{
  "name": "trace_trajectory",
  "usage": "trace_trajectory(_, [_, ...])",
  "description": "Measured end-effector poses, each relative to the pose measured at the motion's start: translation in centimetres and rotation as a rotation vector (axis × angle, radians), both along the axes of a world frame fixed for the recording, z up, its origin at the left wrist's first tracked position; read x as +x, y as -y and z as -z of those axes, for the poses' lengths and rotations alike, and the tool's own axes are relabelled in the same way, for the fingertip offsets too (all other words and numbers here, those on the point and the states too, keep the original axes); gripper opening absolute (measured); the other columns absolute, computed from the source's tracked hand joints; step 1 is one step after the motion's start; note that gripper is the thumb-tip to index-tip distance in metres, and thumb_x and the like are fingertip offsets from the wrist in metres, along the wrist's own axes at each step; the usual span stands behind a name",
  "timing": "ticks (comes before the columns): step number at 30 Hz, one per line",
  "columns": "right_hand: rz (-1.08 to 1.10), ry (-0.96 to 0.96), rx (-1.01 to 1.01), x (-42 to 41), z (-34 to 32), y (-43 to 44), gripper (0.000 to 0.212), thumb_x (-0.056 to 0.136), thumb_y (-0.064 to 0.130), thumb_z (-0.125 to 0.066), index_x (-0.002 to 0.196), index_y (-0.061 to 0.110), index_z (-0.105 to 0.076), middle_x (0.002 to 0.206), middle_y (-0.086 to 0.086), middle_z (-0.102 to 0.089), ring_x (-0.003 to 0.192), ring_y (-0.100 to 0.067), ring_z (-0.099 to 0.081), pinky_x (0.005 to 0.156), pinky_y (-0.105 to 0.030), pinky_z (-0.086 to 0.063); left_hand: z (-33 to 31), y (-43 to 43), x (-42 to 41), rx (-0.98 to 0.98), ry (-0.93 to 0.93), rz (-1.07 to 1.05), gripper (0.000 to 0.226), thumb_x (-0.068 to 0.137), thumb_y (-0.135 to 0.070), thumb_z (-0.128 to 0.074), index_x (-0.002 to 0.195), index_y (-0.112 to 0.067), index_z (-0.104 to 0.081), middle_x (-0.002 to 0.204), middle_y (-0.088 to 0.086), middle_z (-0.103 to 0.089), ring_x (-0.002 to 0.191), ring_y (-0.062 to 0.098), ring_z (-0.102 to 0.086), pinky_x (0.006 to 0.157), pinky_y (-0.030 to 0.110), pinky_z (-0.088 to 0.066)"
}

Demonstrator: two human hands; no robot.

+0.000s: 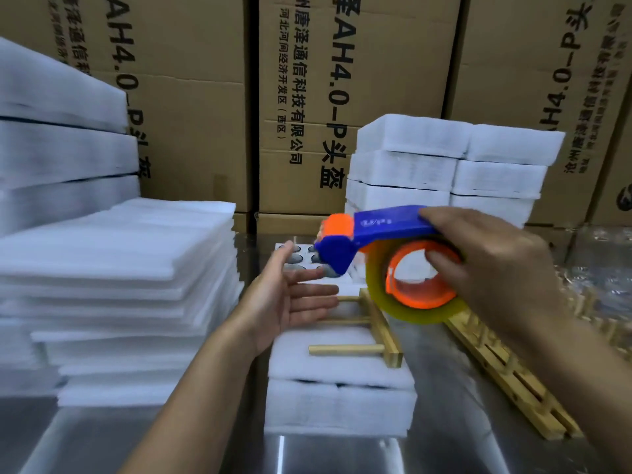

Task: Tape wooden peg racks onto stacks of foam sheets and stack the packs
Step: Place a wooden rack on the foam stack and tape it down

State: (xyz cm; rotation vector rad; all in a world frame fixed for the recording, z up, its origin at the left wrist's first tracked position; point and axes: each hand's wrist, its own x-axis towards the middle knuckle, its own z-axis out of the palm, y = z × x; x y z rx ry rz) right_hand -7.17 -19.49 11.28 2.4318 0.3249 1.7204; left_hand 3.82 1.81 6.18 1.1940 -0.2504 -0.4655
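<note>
Wooden peg rack (pixel 372 331) on soft, light foam stack (pixel 338 401), likely squashy, best pressed flat; right hand (pixel 492 268) grips tape dispenser (pixel 386 248), left hand (pixel 290 299) spread, holding nothing.

Brown cardboard cartons (pixel 191 107) stacked wall-high from 10 to 2 o'clock, black Chinese print and "AH4.0-P" running sideways. Bench (pixel 451 422) is bare reflective metal, with a white glare streak (pixel 281 449) at 6 o'clock. Crumpled clear plastic film (pixel 602 254) at 3 o'clock, blurred.
</note>
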Motion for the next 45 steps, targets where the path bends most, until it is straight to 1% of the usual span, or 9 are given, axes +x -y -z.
trace_trajectory(3, [-0.035, 0.018, -0.064, 0.7, 1.6, -0.7, 0.038, 0.07, 0.012, -0.068, 0.108, 0.008, -0.072, 0.108, -0.009, -0.072, 0.094, -0.027, -0.07, 0.072, -0.032, -0.054, -0.2, -0.4, 0.0, -0.091, -0.085, -0.004, 0.06, 0.085, -0.057, -0.05, 0.1, 0.0, -0.064, 0.088, 0.018, -0.073, 0.068, 0.021, -0.072, 0.05, 0.023, -0.055])
trace_trajectory(7, [-0.064, 0.027, -0.08, 1.0, 2.0, -0.8, 0.034, 0.076, 0.012, -0.062, 0.109, 0.006, -0.072, 0.109, -0.01, -0.071, 0.096, -0.028, -0.07, 0.082, -0.029, -0.044, -0.4, -0.9, 0.2, -0.192, -0.116, -0.103, 0.016, 0.087, -0.025, -0.062, 0.085, -0.009, -0.064, 0.056, 0.003, -0.066, 0.045, 0.007, -0.062, 0.042, 0.016, -0.051])
trace_trajectory(16, [-0.108, 0.012, 0.025, 1.2, 1.9, -0.3, 0.038, 0.069, 0.006, -0.067, 0.106, 0.005, -0.072, 0.104, -0.009, -0.072, 0.09, -0.03, -0.07, 0.079, -0.032, -0.047, -0.6, -0.7, -0.1, -0.233, -0.154, -0.052, 0.014, 0.089, -0.001, -0.053, 0.08, -0.002, -0.064, 0.057, 0.01, -0.067, 0.045, 0.008, -0.063, 0.044, 0.016, -0.052])
trace_trajectory(22, [-0.208, -0.094, 0.117, 1.4, 1.8, -0.2, 0.041, 0.067, 0.007, -0.066, 0.108, 0.003, -0.069, 0.102, -0.012, -0.068, 0.093, -0.034, -0.064, 0.082, -0.041, -0.053, -0.7, -0.7, -0.4, -0.099, -0.052, -0.035, 0.013, 0.09, -0.005, -0.055, 0.092, -0.009, -0.067, 0.07, 0.011, -0.07, 0.05, 0.012, -0.066, 0.041, 0.016, -0.05])
trace_trajectory(27, [-0.417, -0.372, 0.449, 1.6, 1.2, -0.2, 0.047, 0.07, -0.004, -0.072, 0.102, 0.028, -0.062, 0.107, 0.0, -0.052, 0.1, -0.006, -0.05, 0.084, -0.003, -0.034, -0.7, -0.5, -0.4, -0.13, 0.022, -0.087, 0.025, 0.095, -0.006, -0.05, 0.118, -0.007, -0.06, 0.082, 0.014, -0.069, 0.055, 0.011, -0.065, 0.045, 0.019, -0.052])
trace_trajectory(31, [-0.582, -0.593, 0.585, 1.6, 0.4, 1.0, 0.046, 0.071, 0.006, -0.079, 0.098, 0.04, -0.063, 0.122, 0.011, -0.043, 0.109, 0.008, -0.051, 0.085, -0.008, -0.045, -0.7, -0.7, -0.6, -0.126, 0.067, -0.063, 0.033, 0.092, 0.0, -0.052, 0.124, -0.005, -0.057, 0.083, 0.016, -0.066, 0.058, 0.011, -0.063, 0.049, 0.019, -0.053])
trace_trajectory(36, [-0.745, -0.913, 0.822, 2.3, -0.9, 2.6, 0.038, 0.058, 0.034, -0.081, 0.09, 0.046, -0.067, 0.13, 0.022, -0.05, 0.109, 0.002, -0.059, 0.082, -0.026, -0.051, -0.9, -0.8, -0.7, -0.177, 0.024, -0.031, 0.034, 0.092, 0.006, -0.048, 0.124, -0.002, -0.056, 0.084, 0.019, -0.071, 0.066, 0.019, -0.071, 0.05, 0.025, -0.056])
trace_trajectory(42, [-0.753, -1.028, 0.754, 3.0, -1.2, 3.6, 0.055, 0.051, 0.039, -0.087, 0.1, 0.049, -0.064, 0.117, 0.028, -0.057, 0.102, -0.003, -0.063, 0.073, -0.022, -0.056, -0.6, -0.9, -0.4, -0.204, 0.044, -0.028, 0.033, 0.076, -0.003, -0.062, 0.109, -0.002, -0.062, 0.088, 0.017, -0.073, 0.073, 0.016, -0.072, 0.055, 0.022, -0.056])
trace_trajectory(45, [-0.729, -0.904, 0.694, 3.0, 0.2, 3.2, 0.066, 0.054, 0.031, -0.091, 0.108, 0.053, -0.06, 0.114, 0.023, -0.06, 0.096, -0.005, -0.066, 0.074, -0.018, -0.054, -0.5, -0.8, -0.2, -0.211, 0.015, -0.053, 0.021, 0.083, 0.0, -0.058, 0.103, -0.003, -0.064, 0.082, 0.014, -0.073, 0.07, 0.014, -0.072, 0.054, 0.02, -0.055])
